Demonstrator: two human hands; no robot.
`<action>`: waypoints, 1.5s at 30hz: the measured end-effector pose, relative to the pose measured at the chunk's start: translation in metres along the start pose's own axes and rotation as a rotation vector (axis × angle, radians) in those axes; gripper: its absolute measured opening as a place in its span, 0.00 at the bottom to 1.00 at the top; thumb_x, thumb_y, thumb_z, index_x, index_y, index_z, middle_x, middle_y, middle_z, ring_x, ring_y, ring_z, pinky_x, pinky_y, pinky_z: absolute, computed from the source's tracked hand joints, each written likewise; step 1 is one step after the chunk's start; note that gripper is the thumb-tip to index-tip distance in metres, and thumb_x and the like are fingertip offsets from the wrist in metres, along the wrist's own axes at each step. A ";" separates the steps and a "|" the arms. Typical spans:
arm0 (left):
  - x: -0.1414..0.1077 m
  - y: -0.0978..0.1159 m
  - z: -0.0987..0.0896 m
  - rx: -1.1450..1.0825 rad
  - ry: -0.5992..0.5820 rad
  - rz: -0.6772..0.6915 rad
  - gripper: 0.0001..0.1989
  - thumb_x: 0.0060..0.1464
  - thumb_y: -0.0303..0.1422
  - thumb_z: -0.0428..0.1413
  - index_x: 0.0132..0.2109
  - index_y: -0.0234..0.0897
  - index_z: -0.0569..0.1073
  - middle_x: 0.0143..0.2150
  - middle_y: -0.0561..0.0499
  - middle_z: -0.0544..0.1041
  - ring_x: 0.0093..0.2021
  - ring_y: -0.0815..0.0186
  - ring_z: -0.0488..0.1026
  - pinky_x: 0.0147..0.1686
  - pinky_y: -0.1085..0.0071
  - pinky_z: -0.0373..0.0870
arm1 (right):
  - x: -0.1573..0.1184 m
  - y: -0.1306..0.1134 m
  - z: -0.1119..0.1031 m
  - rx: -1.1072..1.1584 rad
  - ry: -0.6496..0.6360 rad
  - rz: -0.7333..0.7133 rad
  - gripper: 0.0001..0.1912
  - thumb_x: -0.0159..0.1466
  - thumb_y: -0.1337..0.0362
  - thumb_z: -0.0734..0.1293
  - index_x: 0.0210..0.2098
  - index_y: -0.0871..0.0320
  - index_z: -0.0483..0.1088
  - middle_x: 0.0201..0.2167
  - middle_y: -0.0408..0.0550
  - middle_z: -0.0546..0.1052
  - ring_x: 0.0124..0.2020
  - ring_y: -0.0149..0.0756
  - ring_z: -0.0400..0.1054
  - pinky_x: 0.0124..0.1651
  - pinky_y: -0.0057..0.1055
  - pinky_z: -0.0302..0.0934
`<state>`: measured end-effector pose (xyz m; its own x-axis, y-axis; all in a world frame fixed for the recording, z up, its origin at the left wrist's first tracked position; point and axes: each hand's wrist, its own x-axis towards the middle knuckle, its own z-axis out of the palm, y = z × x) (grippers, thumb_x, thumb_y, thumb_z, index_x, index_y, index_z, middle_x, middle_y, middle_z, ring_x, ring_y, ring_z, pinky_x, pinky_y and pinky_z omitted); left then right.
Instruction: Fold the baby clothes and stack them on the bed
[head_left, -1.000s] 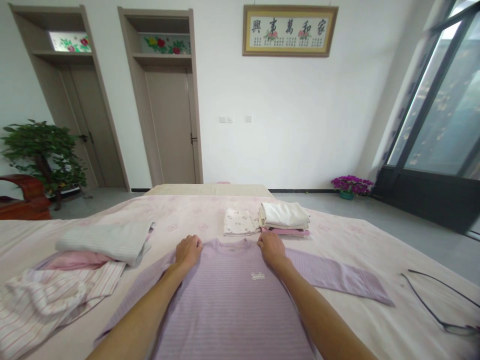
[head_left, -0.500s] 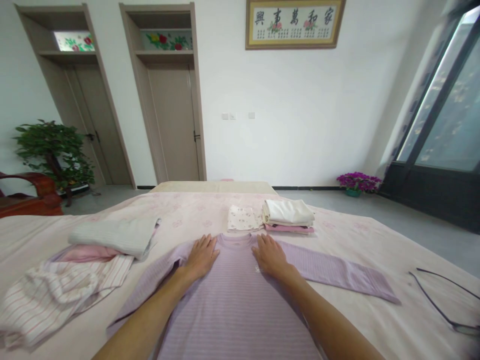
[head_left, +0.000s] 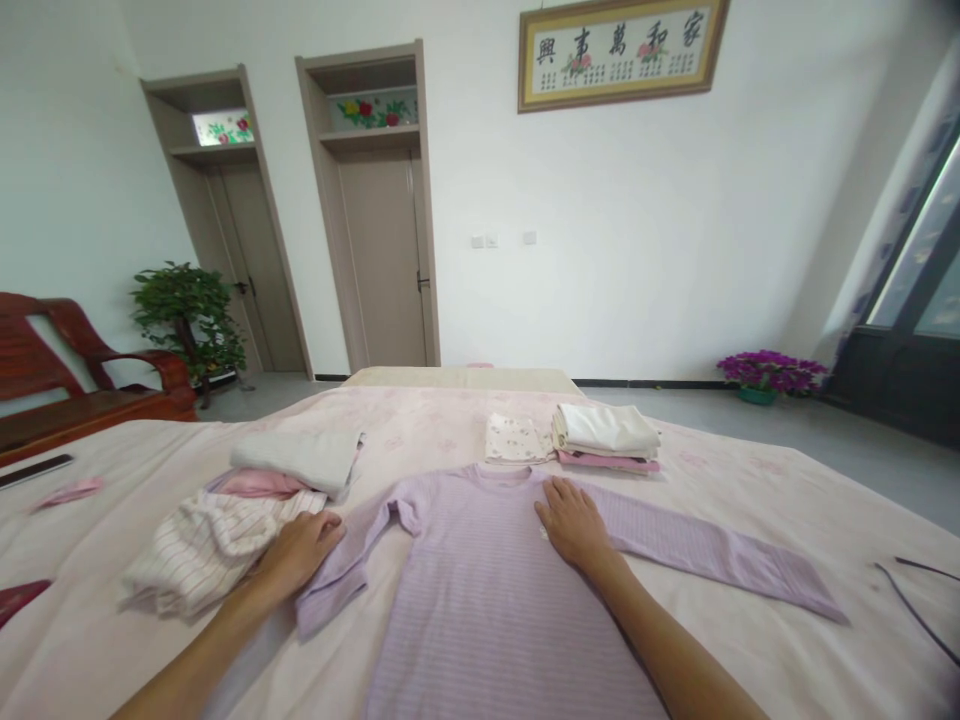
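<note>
A lilac striped long-sleeved shirt [head_left: 480, 590] lies spread out with its collar away from me. My right hand [head_left: 574, 520] rests flat on its right shoulder beside the neckline, fingers stretched out. Near the shirt's left sleeve [head_left: 345, 570], which is bent and bunched, is my left hand [head_left: 304, 548]. Its fingers are slightly curved and apart, holding nothing I can see. Just beyond that hand lies a crumpled cream garment with stripes [head_left: 199, 550]. The right sleeve [head_left: 720, 550] stretches out sideways over the bed cover.
Folded clothes [head_left: 607, 430] are stacked past the collar, next to a small patterned folded cloth [head_left: 514, 440]. A pale grey garment [head_left: 296, 458] lies on a pink one at left. Eyeglasses [head_left: 919, 610] are at the right edge, a phone [head_left: 34, 470] at far left.
My left hand has left the shirt's left shoulder and moved left to the sleeve's outer side. The left sleeve is now more bent. My right hand stays on the shoulder. The view has turned left.
</note>
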<state>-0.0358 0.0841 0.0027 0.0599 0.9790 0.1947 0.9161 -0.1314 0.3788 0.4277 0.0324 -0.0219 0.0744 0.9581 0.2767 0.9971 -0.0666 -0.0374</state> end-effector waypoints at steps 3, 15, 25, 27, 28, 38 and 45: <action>-0.015 0.002 0.006 -0.077 -0.050 0.060 0.10 0.48 0.39 0.54 0.34 0.38 0.74 0.34 0.49 0.76 0.40 0.58 0.73 0.45 0.66 0.65 | -0.001 0.001 0.001 0.008 0.016 0.005 0.27 0.69 0.54 0.53 0.62 0.60 0.60 0.64 0.58 0.62 0.65 0.48 0.51 0.64 0.46 0.43; 0.019 0.011 -0.055 -0.836 -0.387 0.071 0.15 0.46 0.43 0.57 0.37 0.37 0.70 0.32 0.53 0.73 0.34 0.62 0.71 0.34 0.70 0.67 | 0.000 0.004 0.003 0.022 0.066 0.000 0.24 0.69 0.56 0.53 0.59 0.59 0.64 0.61 0.57 0.65 0.63 0.45 0.55 0.63 0.41 0.45; 0.045 -0.006 -0.042 -0.114 -0.260 0.345 0.10 0.54 0.39 0.51 0.36 0.39 0.72 0.31 0.54 0.75 0.31 0.64 0.70 0.32 0.73 0.62 | 0.001 0.006 0.005 0.025 0.087 -0.018 0.24 0.68 0.56 0.54 0.58 0.60 0.65 0.60 0.57 0.66 0.62 0.45 0.57 0.63 0.40 0.46; 0.043 -0.018 -0.035 -0.061 -0.215 0.342 0.15 0.59 0.39 0.46 0.40 0.39 0.74 0.35 0.52 0.78 0.36 0.62 0.73 0.37 0.71 0.65 | 0.001 0.006 0.006 0.021 0.088 -0.017 0.24 0.68 0.56 0.54 0.59 0.60 0.65 0.60 0.57 0.66 0.62 0.45 0.57 0.63 0.41 0.47; 0.043 -0.025 -0.031 -0.017 -0.158 0.351 0.16 0.60 0.38 0.45 0.44 0.39 0.75 0.41 0.50 0.79 0.41 0.61 0.74 0.42 0.69 0.66 | 0.001 0.006 0.006 0.019 0.089 -0.017 0.24 0.68 0.56 0.54 0.59 0.60 0.65 0.60 0.57 0.66 0.62 0.45 0.57 0.63 0.41 0.47; 0.057 -0.079 -0.019 0.544 -0.004 0.462 0.30 0.56 0.18 0.45 0.58 0.54 0.70 0.59 0.50 0.71 0.60 0.56 0.63 0.59 0.48 0.43 | 0.003 0.008 0.010 0.010 0.086 -0.031 0.25 0.69 0.56 0.53 0.60 0.60 0.65 0.61 0.56 0.66 0.62 0.44 0.57 0.63 0.40 0.47; 0.068 -0.089 -0.035 0.557 0.141 0.350 0.18 0.57 0.22 0.47 0.48 0.42 0.76 0.50 0.44 0.75 0.55 0.52 0.65 0.57 0.50 0.49 | 0.003 0.007 0.008 0.012 0.082 -0.019 0.24 0.69 0.57 0.53 0.59 0.59 0.65 0.60 0.55 0.66 0.62 0.44 0.57 0.63 0.40 0.48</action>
<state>-0.1269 0.1569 0.0145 0.3726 0.8589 0.3512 0.9221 -0.3002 -0.2440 0.4344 0.0371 -0.0286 0.0573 0.9330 0.3551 0.9981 -0.0450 -0.0429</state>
